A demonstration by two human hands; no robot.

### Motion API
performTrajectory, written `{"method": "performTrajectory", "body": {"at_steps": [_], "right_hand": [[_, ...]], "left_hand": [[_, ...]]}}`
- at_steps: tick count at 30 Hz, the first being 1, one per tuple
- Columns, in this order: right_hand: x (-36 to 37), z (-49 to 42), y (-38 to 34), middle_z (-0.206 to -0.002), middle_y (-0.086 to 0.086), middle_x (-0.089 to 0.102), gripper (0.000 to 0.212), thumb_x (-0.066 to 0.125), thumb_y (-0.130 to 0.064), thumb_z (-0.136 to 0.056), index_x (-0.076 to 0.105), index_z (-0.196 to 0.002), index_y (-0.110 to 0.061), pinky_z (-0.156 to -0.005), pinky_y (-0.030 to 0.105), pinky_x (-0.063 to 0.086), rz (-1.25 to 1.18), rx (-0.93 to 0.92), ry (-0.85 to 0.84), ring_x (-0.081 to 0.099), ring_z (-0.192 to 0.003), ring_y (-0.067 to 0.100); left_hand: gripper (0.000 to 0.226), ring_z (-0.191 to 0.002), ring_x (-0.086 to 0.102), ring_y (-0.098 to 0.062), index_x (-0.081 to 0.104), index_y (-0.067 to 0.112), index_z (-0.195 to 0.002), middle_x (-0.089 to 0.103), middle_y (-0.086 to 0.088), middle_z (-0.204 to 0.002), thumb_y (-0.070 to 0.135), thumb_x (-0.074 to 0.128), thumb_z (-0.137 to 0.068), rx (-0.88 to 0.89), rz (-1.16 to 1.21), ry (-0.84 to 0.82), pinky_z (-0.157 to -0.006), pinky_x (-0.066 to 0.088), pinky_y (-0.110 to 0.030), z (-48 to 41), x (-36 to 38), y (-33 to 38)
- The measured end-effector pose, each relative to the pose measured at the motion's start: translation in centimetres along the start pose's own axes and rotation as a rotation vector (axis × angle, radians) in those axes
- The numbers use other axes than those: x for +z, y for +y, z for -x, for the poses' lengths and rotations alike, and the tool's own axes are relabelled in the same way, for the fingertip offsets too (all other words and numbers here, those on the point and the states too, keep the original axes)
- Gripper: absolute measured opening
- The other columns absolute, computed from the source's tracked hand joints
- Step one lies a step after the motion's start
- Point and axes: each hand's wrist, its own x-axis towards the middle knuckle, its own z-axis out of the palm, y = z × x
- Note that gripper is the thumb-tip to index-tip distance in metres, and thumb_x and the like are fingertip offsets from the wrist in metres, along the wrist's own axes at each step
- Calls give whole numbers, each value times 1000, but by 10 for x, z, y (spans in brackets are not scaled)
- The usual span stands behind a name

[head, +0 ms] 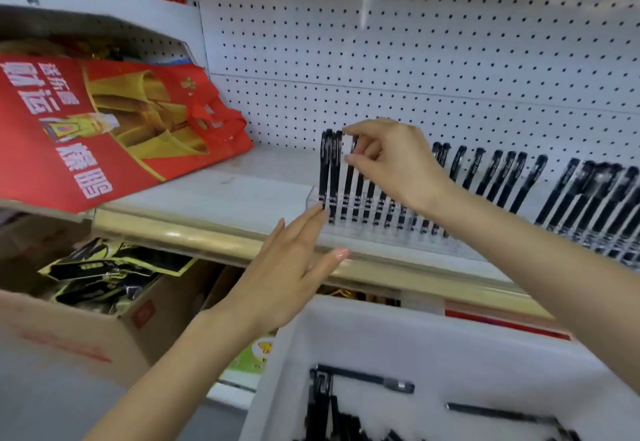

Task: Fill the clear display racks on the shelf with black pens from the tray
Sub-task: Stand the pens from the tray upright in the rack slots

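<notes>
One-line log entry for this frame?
phase: inserting | right hand: pinching black pen over clear rack | left hand: open, at rack's left end | white tray: pens remain

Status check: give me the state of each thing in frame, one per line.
right hand: pinching the top of a black pen standing in the rack
left hand: open, fingers at the rack's left end, holding nothing
clear rack: on the shelf, mostly filled with upright pens
second rack: to the right, holds pens, partly cut off
tray: white, loose pens still lying inside
red bag: lying on the shelf, left
</notes>
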Motion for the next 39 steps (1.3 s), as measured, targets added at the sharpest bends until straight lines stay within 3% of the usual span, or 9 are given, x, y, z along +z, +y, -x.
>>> {"method": "performTrajectory", "body": {"at_steps": [6,10,14,16,19,24,28,33,39], "right_hand": [[17,120,6,-89,-9,62,19,67,-21,-88,70,-107,-21,-72,12,45,-138,-2,-247,57,-78,1],[58,200,27,-93,-12,59,25,65,-40,-87,69,-103,-21,-75,16,46,-178,208,-575,56,-83,1],[81,246,41,-109,-11,56,38,64,-45,-87,63,-117,-23,-85,14,42,-182,365,-672,52,-99,2],[82,254,45,-101,-16,54,41,64,-47,-86,62,-119,-22,-81,10,40,-171,370,-698,51,-99,2],[76,258,50,-90,-19,48,44,67,-50,-82,64,-116,-21,-72,5,37,-161,360,-803,49,-86,-5],[75,264,56,-109,-4,49,43,76,-45,-77,58,-110,-25,-81,15,41,-169,388,-890,49,-97,4],[81,269,54,-94,-11,49,44,80,-39,-73,50,-103,-26,-68,14,36,-262,444,-922,46,-78,-3],[79,268,61,-89,-4,56,33,83,-23,-72,57,-93,-24,-75,29,46,-345,463,-968,52,-78,11],[71,268,70,-72,-2,62,15,81,-13,-74,67,-78,-15,-66,15,43,-514,610,-1027,56,-67,6]], "left_hand": [[73,-124,-29,26,-3,40,-150,-15,27,-153,69,19,-87,12,-12,-145,-115,-14,-17,62,30,17],[64,-94,-45,32,4,38,-150,-14,24,-153,51,36,-97,-33,-52,-209,-88,-26,2,73,46,22],[65,-136,-20,9,12,28,-152,-3,8,-161,48,40,-97,-41,-88,-120,-110,-16,-16,78,62,8],[64,-146,-2,-7,20,21,-152,7,-1,-161,45,44,-97,-8,-185,-79,-114,-12,-21,81,69,2],[64,-148,9,-17,25,18,-150,14,-6,-160,44,46,-96,4,-248,-73,-118,-4,-27,84,74,2],[69,-147,15,-25,26,15,-150,18,-11,-159,50,36,-91,-8,-317,-91,-121,5,-35,85,76,5],[73,-145,22,-27,27,15,-149,23,-13,-157,56,31,-89,-11,-365,-97,-121,10,-39,86,79,6],[75,-146,20,-22,25,14,-150,24,-9,-157,59,28,-90,-17,-345,-72,-118,6,-35,86,78,4],[79,-145,24,-19,28,15,-150,27,-7,-156,65,17,-89,-17,-342,-49,-117,7,-32,88,80,2]]}}
